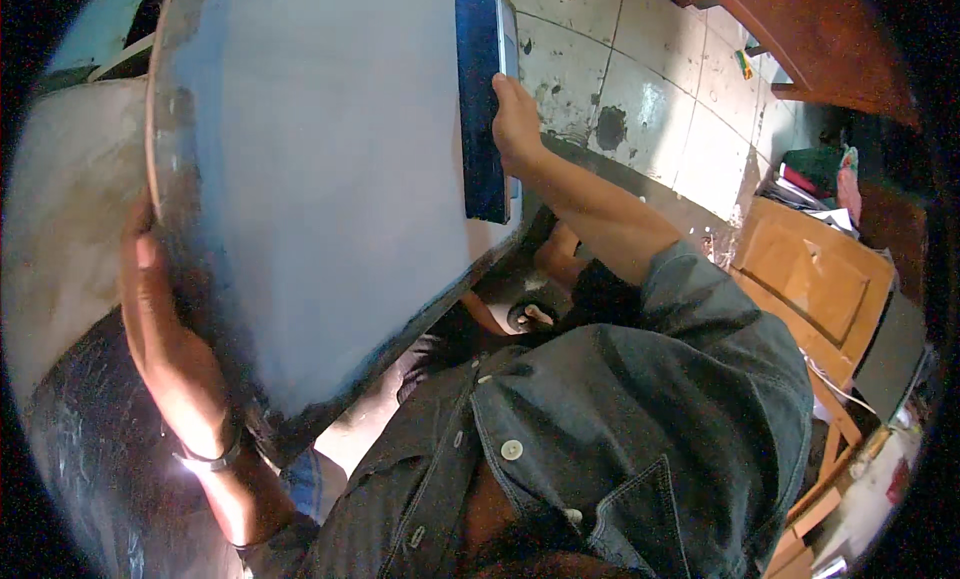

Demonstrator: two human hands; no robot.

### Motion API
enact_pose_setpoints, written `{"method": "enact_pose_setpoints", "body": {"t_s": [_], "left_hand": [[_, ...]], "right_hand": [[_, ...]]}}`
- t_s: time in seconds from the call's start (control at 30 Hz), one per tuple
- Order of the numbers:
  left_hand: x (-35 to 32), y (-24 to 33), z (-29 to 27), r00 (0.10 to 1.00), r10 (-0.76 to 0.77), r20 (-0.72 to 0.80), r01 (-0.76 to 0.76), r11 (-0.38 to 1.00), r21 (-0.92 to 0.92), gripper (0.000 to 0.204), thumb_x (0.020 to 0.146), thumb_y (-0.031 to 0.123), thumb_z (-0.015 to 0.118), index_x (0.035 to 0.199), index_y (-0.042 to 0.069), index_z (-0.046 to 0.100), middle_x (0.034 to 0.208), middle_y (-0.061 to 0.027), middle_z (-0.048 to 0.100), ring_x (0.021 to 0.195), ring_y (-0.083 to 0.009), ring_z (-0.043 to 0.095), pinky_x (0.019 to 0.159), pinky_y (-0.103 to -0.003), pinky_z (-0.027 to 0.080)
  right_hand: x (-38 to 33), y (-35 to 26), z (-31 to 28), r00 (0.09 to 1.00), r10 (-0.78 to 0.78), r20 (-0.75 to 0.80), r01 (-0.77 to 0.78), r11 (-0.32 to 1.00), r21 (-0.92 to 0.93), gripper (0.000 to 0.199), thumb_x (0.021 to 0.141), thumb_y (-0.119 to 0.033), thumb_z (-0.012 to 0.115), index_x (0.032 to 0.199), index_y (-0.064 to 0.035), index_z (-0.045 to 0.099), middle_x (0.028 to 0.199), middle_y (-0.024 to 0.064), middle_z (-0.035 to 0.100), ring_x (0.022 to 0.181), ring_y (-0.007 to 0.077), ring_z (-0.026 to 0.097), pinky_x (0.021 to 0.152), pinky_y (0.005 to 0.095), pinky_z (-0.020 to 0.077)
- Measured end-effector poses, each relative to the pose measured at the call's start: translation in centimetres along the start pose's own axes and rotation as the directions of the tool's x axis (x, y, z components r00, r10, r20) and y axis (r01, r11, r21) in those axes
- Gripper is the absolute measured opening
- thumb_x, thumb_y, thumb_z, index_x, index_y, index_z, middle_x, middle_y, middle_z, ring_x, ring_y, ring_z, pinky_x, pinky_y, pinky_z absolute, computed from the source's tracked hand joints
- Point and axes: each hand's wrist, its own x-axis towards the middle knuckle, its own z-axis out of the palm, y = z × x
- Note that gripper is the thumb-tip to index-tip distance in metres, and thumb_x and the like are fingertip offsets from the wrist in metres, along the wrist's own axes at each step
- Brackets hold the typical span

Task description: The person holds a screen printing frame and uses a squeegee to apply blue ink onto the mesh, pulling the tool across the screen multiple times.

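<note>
A large, smooth blue-grey panel [330, 179] with dark, smeared borders fills the left and middle of the head view. My left hand [165, 329] is closed on its left edge, the thumb along the rim and the other fingers partly hidden. At the panel's right side, my right hand [515, 129] grips a long dark blue box-like block [482, 109] with a pale side. The block stands lengthwise by the panel's right edge. Whether it touches the panel all along its length I cannot tell.
Stained white floor tiles [640, 89] lie beyond my right arm. A reddish-brown wooden piece of furniture [820, 39] stands at the far right. Nearer is a light wooden panel [815, 269] with papers [810, 204] above it. A bare foot [535, 317] shows below the blue-grey panel.
</note>
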Motion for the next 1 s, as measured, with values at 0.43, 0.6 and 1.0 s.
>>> {"method": "enact_pose_setpoints", "body": {"t_s": [0.43,0.6,1.0], "left_hand": [[0.3,-0.4,-1.1,0.945,0.304,0.119,-0.322,0.93,0.179,0.047,0.099,0.033,0.039,0.119,-0.008,0.05,0.114,-0.0183,0.057,0.107,-0.0222,0.051,0.095,-0.03,0.037],[0.3,-0.7,-1.3,0.964,0.239,0.117,-0.254,0.956,0.145,0.054,0.097,0.038,0.042,0.124,-0.008,0.048,0.112,-0.019,0.057,0.104,-0.0238,0.051,0.094,-0.031,0.038],[0.9,-1.9,-0.6,0.975,0.215,0.056,-0.219,0.973,0.079,0.057,0.094,0.037,0.048,0.125,-0.011,0.045,0.122,-0.0291,0.052,0.116,-0.0349,0.05,0.099,-0.037,0.037]], "right_hand": [[-2.1,-4.5,2.5,0.999,-0.049,0.021,0.05,0.998,-0.026,0.047,0.093,-0.039,0.042,0.097,0.0062,0.056,0.086,0.0221,0.059,0.078,0.0286,0.05,0.074,0.0423,0.0401],[-1.8,-4.6,3.7,0.999,-0.019,0.038,0.016,0.997,0.073,0.045,0.093,-0.038,0.044,0.087,0.0051,0.055,0.08,0.0196,0.057,0.074,0.0279,0.049,0.071,0.0428,0.0398],[-4.6,-9.6,5.8,0.996,0.012,0.094,-0.031,0.979,0.203,0.042,0.095,-0.034,0.044,0.079,0.0031,0.054,0.072,0.0142,0.054,0.069,0.0231,0.046,0.066,0.0418,0.0392]]}}
